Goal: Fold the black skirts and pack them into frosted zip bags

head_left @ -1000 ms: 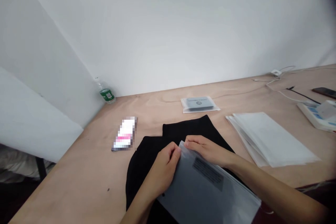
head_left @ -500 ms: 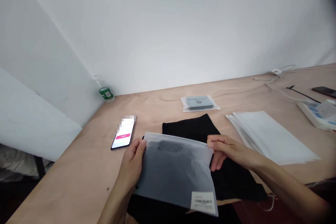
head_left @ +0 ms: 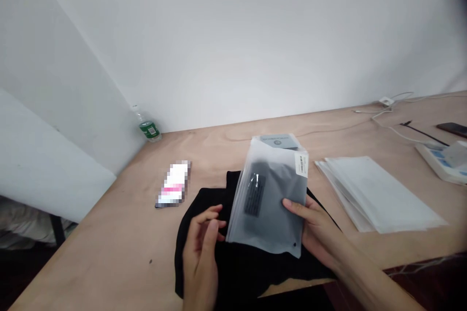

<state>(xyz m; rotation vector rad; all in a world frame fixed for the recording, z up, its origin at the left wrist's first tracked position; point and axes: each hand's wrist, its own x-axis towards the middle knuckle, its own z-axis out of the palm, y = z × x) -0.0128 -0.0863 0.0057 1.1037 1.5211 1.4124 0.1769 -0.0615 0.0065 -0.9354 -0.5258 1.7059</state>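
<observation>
A frosted zip bag (head_left: 272,226) with a dark printed block and a white barcode label is gripped along its right side by my right hand (head_left: 315,226), thumb on top. Something dark shows through the bag; what it is I cannot make out. My left hand (head_left: 202,248) is off the bag, just left of its zip edge, with fingers curved and apart and nothing in them. Beneath both hands a black cloth garment (head_left: 197,209) lies spread on the table, partly hidden by the bag.
Behind the bag lies a smaller packet with a grey card (head_left: 279,141). A stack of frosted bags (head_left: 386,194) is to the right, near a power strip (head_left: 441,163), cables and a dark phone (head_left: 452,129). At left are a lit phone (head_left: 173,184) and a bottle (head_left: 149,129).
The zip bag has been turned, so its zip edge now faces left and its label sits at upper right. My left hand has let go of it; my right hand now holds its side.
</observation>
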